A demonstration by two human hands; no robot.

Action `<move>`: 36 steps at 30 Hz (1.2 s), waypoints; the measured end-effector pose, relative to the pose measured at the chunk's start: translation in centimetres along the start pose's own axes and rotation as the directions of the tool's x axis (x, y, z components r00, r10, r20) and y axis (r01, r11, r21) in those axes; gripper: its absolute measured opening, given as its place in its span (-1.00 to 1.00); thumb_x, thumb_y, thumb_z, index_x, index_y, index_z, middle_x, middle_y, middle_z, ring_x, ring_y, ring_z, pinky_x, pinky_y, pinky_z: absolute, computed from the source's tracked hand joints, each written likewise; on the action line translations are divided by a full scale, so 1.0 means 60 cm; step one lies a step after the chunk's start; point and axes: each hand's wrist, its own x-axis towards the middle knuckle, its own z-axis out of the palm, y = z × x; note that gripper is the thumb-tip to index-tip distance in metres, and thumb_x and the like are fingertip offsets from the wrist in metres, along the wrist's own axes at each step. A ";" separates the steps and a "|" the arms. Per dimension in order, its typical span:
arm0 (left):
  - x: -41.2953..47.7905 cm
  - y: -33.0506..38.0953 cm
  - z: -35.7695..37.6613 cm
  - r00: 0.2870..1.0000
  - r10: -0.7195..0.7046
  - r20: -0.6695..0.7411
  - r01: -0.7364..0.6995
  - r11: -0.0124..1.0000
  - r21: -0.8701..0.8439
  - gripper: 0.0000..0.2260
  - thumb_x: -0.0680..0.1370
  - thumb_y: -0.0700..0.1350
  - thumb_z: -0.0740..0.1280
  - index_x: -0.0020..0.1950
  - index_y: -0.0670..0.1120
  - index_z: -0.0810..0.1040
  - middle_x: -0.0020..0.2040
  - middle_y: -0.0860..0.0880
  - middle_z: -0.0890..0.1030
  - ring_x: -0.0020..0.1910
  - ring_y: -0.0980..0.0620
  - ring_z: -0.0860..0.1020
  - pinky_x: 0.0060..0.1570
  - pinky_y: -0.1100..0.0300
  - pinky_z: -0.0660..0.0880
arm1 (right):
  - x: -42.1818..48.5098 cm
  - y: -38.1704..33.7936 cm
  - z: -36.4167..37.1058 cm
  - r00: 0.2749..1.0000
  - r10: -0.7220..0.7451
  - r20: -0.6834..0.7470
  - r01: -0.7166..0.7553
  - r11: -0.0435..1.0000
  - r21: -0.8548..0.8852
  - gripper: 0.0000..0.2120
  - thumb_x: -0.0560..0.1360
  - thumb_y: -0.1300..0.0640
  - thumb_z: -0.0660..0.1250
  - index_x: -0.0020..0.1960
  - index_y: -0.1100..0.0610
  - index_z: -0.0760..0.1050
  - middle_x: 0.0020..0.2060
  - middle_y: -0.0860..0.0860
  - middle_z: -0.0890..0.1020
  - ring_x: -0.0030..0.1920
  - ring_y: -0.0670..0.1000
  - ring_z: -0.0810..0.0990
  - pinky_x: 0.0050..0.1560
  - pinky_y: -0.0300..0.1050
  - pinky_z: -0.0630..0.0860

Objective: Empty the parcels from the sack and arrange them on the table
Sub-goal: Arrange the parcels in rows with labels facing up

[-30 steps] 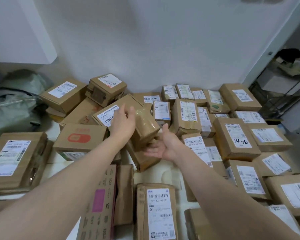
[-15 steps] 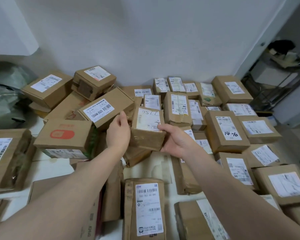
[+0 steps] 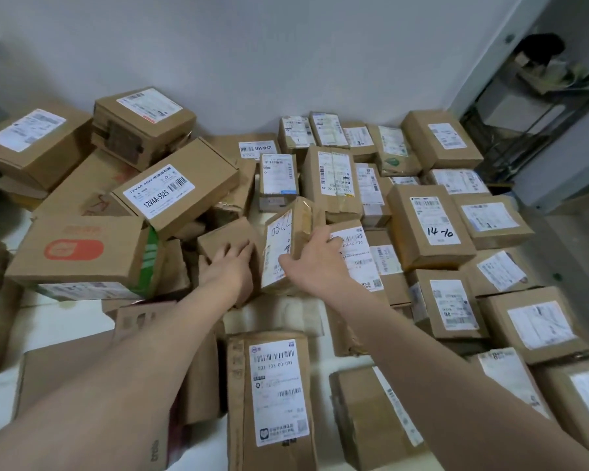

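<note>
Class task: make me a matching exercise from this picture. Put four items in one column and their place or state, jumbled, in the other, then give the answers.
Column one
1. right hand
2. left hand
3. red-logo box
4. parcel marked 14-10

Column two
A. rests on a plain brown box
B. lies label up, right of both hands
C. grips a taped parcel tilted on edge
D. sits left of both hands

Pairs: 1-C, 2-A, 3-D, 4-B
</note>
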 end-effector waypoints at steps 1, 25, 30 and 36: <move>-0.003 -0.006 -0.004 1.000 -0.010 -0.007 0.010 1.000 0.013 -0.22 0.48 -0.21 0.25 0.59 0.10 -0.08 0.59 0.15 -0.06 0.57 0.00 -0.10 0.49 -0.19 0.00 | 0.000 -0.003 -0.002 1.000 0.018 0.001 -0.018 1.000 0.008 -0.31 0.42 -0.10 0.36 0.36 0.17 0.11 0.26 0.19 0.27 0.23 0.27 0.41 0.25 0.10 0.40; 0.002 -0.050 -0.022 0.974 -0.113 -0.194 0.084 0.985 -0.153 -0.41 0.54 0.05 0.32 0.51 -0.02 0.18 0.51 -0.15 0.12 0.46 -0.18 0.11 0.39 -0.05 0.26 | 0.040 0.020 0.047 0.943 -0.140 0.303 0.298 0.762 -0.575 -0.38 0.48 0.10 0.28 0.49 0.08 0.17 0.48 0.07 0.14 0.46 0.17 0.10 0.35 0.10 0.27; 0.019 -0.052 -0.026 0.968 -0.153 -0.201 0.126 0.982 -0.141 -0.34 0.53 0.09 0.34 0.53 -0.05 0.12 0.52 -0.24 0.10 0.48 -0.22 0.07 0.45 -0.01 0.12 | 0.072 0.001 0.050 0.967 -0.160 0.199 0.239 0.838 -0.490 -0.80 0.51 0.12 0.22 0.06 0.18 0.52 0.18 0.15 0.50 0.21 0.16 0.49 0.01 -0.08 0.46; 0.040 -0.066 -0.032 0.961 -0.203 -0.185 0.175 0.972 -0.158 -0.34 0.54 0.03 0.30 0.56 -0.04 0.08 0.49 -0.18 0.18 0.43 -0.19 0.16 0.39 0.02 0.19 | 0.106 -0.047 0.080 0.924 -0.243 0.294 0.330 0.897 -0.294 -0.60 0.57 -0.11 0.16 0.12 0.17 0.57 0.01 0.09 0.60 0.22 0.13 0.41 0.10 -0.04 0.43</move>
